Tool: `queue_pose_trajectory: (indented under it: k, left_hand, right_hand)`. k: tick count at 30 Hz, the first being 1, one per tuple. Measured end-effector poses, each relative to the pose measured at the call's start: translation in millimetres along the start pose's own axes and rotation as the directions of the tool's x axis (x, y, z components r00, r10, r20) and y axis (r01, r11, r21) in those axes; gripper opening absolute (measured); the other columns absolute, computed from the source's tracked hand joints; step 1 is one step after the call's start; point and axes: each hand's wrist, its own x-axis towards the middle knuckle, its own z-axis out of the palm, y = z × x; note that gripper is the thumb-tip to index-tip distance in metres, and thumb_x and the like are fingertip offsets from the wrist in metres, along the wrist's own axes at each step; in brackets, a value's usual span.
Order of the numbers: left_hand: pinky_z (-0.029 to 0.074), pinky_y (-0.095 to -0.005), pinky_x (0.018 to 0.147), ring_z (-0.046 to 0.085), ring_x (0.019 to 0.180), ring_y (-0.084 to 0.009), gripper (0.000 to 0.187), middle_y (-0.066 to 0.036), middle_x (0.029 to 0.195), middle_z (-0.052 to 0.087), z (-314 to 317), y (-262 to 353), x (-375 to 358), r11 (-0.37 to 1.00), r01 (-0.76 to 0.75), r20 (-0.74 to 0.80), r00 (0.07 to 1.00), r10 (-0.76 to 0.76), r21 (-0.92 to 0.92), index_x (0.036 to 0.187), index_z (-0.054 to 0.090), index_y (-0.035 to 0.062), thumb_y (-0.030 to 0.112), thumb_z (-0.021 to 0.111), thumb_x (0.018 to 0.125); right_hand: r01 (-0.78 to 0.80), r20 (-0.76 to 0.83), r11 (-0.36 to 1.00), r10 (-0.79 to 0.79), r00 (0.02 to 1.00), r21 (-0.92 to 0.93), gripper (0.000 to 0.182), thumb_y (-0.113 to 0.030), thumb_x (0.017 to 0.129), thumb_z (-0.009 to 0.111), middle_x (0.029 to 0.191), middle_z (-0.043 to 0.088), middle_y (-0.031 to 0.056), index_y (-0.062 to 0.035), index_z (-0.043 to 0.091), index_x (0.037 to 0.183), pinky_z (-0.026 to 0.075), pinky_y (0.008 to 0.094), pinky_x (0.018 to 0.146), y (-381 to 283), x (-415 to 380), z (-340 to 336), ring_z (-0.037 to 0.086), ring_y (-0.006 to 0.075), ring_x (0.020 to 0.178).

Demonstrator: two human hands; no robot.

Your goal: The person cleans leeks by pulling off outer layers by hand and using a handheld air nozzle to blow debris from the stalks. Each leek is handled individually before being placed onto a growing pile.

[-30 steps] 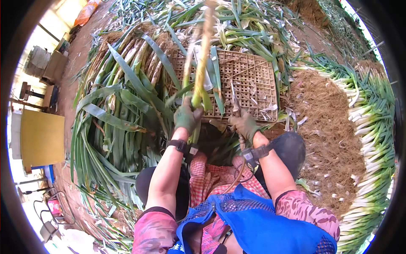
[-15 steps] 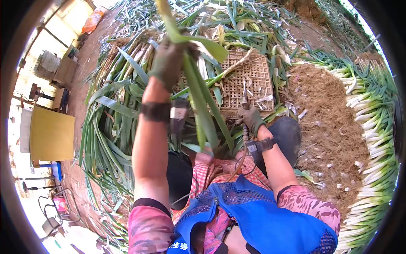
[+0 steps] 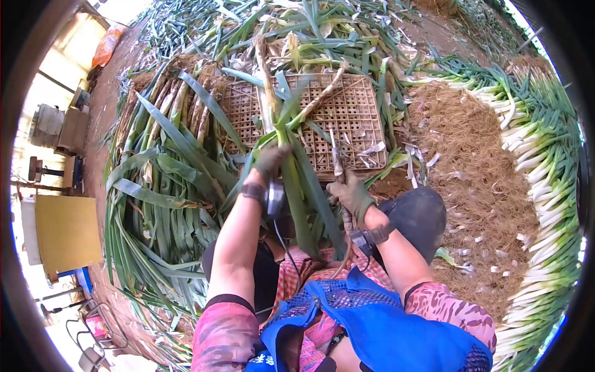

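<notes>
My left hand (image 3: 270, 162), in a dark glove, is closed around a green leek (image 3: 299, 208), its leaves hanging toward my lap. Beyond the hand, leek stalks with brownish outer layers cross over a beige plastic crate (image 3: 362, 124). In my gloved right hand (image 3: 352, 197) is a slim air blow gun (image 3: 336, 155); its thin tip points away from me over the crate's near edge. A hose (image 3: 343, 263) runs from it down to my lap.
Untrimmed leeks (image 3: 180, 186) are heaped at my left. To the right lies a brown pile of roots (image 3: 471, 167), bordered by a long row of cleaned white leeks (image 3: 545, 211). A yellow board (image 3: 67, 232) stands at far left. Leaf scraps cover the ground ahead.
My left hand has come down and closer to me with the leek, which was raised before. My right hand has shifted slightly left and nearer, still gripping the air blow gun.
</notes>
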Motion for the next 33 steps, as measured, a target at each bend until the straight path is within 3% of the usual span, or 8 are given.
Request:
queue_pose_trajectory:
  k: [3, 5, 6, 9, 19, 20, 27, 33]
  left_hand:
    - [0.058, -0.0367, 0.073, 0.067, 0.080, -0.0224, 0.037, -0.010, 0.097, 0.070, -26, -72, 12, 0.986, 0.085, -0.181, 0.982, -0.058, 0.146, 0.116, 0.064, 0.0008, 0.015, 0.074, 0.083]
    - [0.057, -0.0361, 0.075, 0.068, 0.086, -0.0213, 0.032, -0.010, 0.102, 0.069, -16, -82, 0, 0.995, 0.099, -0.174, 0.980, -0.097, 0.003, 0.118, 0.063, 0.0032, 0.017, 0.070, 0.090]
    - [0.057, -0.0357, 0.075, 0.068, 0.086, -0.0209, 0.031, -0.009, 0.102, 0.069, -11, -82, -1, 0.997, 0.056, -0.155, 0.986, -0.064, -0.058, 0.118, 0.062, 0.0036, 0.017, 0.069, 0.091]
    - [0.058, -0.0349, 0.073, 0.068, 0.085, -0.0196, 0.029, -0.008, 0.102, 0.068, 0, -90, -8, 0.978, -0.017, -0.121, 0.993, -0.008, -0.207, 0.120, 0.061, 0.0047, 0.016, 0.065, 0.094]
    - [0.057, -0.0327, 0.073, 0.067, 0.081, -0.0167, 0.024, -0.005, 0.096, 0.068, -1, -89, -12, 0.923, -0.008, -0.070, 0.997, -0.020, -0.384, 0.119, 0.060, 0.0041, 0.015, 0.063, 0.097]
    - [0.057, -0.0320, 0.075, 0.067, 0.084, -0.0159, 0.025, -0.005, 0.096, 0.068, 1, -84, -20, 0.971, 0.002, -0.122, 0.992, -0.032, -0.238, 0.118, 0.060, 0.0031, 0.017, 0.064, 0.098]
    - [0.056, -0.0317, 0.081, 0.067, 0.086, -0.0161, 0.033, -0.006, 0.099, 0.068, -19, -113, -1, 0.909, -0.021, -0.018, 1.000, 0.015, -0.416, 0.124, 0.059, 0.0018, 0.026, 0.060, 0.102]
    - [0.057, -0.0316, 0.077, 0.067, 0.084, -0.0166, 0.038, -0.006, 0.099, 0.068, -14, -89, -13, 0.917, -0.020, -0.099, 0.995, -0.022, -0.398, 0.122, 0.060, 0.0027, 0.034, 0.059, 0.102]
  right_hand:
    - [0.056, 0.117, 0.977, -0.032, 0.993, -0.207, 0.042, -0.017, 0.084, 0.069, 0.085, 0.068, 0.0114, -0.0012, 0.055, 0.120, 0.056, 0.0354, 0.068, -9, -19, 9, 0.068, 0.0199, 0.073]
    - [0.164, 0.172, 0.919, -0.107, 0.979, -0.359, 0.046, -0.019, 0.084, 0.068, 0.089, 0.070, 0.0142, -0.0041, 0.055, 0.126, 0.056, 0.0385, 0.071, -15, -36, 14, 0.071, 0.0254, 0.077]
    - [0.144, 0.162, 0.770, -0.053, 0.985, -0.621, 0.049, -0.026, 0.083, 0.068, 0.098, 0.070, 0.0221, -0.0072, 0.055, 0.127, 0.054, 0.0450, 0.082, -15, -37, 15, 0.070, 0.0392, 0.093]
    - [0.069, 0.228, 0.732, 0.120, 0.966, -0.678, 0.049, -0.032, 0.084, 0.065, 0.105, 0.069, 0.0263, -0.0084, 0.055, 0.126, 0.051, 0.0485, 0.090, -20, -38, 23, 0.064, 0.0458, 0.105]
    - [0.039, 0.172, 0.644, 0.145, 0.974, -0.764, 0.055, -0.032, 0.083, 0.064, 0.108, 0.067, 0.0322, 0.0027, 0.054, 0.124, 0.052, 0.0492, 0.092, -27, -1, 50, 0.064, 0.0470, 0.106]
    - [0.044, 0.164, 0.657, 0.122, 0.979, -0.752, 0.055, -0.031, 0.083, 0.063, 0.109, 0.066, 0.0339, 0.0054, 0.053, 0.124, 0.052, 0.0496, 0.092, -26, 5, 51, 0.064, 0.0482, 0.107]
    - [0.005, 0.196, 0.623, 0.238, 0.951, -0.782, 0.059, -0.032, 0.082, 0.063, 0.113, 0.066, 0.0323, 0.0025, 0.053, 0.128, 0.051, 0.0488, 0.096, -36, 10, 63, 0.063, 0.0461, 0.111]
    - [0.023, 0.151, 0.606, 0.160, 0.975, -0.795, 0.056, -0.034, 0.081, 0.067, 0.108, 0.068, 0.0283, -0.0027, 0.056, 0.127, 0.053, 0.0460, 0.091, -19, 15, 56, 0.066, 0.0431, 0.105]
